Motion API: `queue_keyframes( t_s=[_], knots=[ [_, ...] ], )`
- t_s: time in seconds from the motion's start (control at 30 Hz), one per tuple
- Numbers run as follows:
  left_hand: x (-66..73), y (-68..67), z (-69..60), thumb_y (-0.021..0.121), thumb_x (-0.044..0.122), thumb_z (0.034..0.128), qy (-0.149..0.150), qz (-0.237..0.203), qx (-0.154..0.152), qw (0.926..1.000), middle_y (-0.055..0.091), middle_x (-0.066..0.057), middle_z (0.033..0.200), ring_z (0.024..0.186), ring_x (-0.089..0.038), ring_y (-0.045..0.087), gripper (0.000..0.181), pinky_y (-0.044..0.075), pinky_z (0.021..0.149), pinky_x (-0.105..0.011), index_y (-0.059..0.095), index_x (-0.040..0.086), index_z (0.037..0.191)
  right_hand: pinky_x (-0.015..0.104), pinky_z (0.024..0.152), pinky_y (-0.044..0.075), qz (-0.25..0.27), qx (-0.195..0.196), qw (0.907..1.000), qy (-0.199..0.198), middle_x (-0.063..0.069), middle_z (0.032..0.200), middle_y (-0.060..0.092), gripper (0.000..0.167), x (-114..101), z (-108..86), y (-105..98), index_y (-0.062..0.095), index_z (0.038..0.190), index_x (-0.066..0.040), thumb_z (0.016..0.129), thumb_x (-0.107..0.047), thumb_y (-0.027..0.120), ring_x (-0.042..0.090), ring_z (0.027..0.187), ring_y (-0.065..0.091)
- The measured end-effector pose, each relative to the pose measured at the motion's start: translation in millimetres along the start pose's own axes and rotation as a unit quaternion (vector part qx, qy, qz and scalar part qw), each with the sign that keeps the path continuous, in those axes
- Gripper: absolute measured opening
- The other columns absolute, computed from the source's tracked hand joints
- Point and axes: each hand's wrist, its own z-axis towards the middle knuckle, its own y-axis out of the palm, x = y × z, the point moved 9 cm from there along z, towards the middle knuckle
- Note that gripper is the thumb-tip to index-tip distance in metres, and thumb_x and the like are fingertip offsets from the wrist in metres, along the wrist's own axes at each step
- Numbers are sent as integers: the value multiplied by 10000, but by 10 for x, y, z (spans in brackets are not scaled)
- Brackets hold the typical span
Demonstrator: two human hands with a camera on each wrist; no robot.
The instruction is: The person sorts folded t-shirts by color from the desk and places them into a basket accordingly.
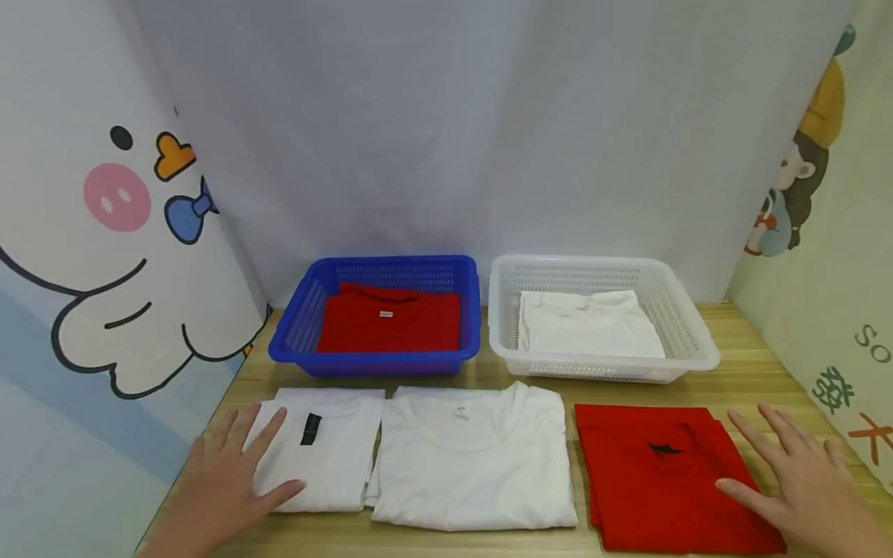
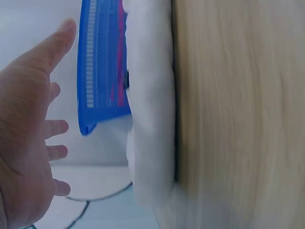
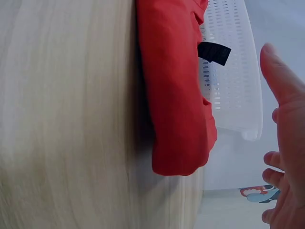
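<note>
My left hand [image 1: 226, 477], fingers spread, hovers at the left edge of a folded white T-shirt [image 1: 335, 457] with a black label. In the left wrist view a gap shows between that hand and the folded white cloth. On the other side my right hand [image 1: 802, 473] is spread near the right edge of a folded red T-shirt [image 1: 663, 496]; the right wrist view shows it apart from the red cloth [image 3: 174, 90]. Between these two lies another folded white T-shirt [image 1: 474, 473]. Neither hand holds anything.
Behind the shirts stand a blue basket [image 1: 377, 363] with a folded red shirt [image 1: 391, 322] and a white basket [image 1: 600, 367] with a folded white shirt [image 1: 586, 325]. Printed curtains [image 1: 63, 325] hang at both sides, and a plain one [image 1: 488, 139] closes the back.
</note>
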Motion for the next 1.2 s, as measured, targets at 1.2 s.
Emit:
queue_keyframes(
  t_s=[1.2],
  knots=[
    [3203, 46, 906, 215, 882, 773, 2440, -276, -144, 9693, 289, -78, 1551, 1431, -343, 207, 920, 248, 1036, -679, 154, 376, 1539, 691, 771, 434, 551, -1157, 9916, 190, 382, 1207, 509, 945, 181, 52, 411, 345, 1474, -46, 786, -587, 699, 546, 1016, 497]
  ],
)
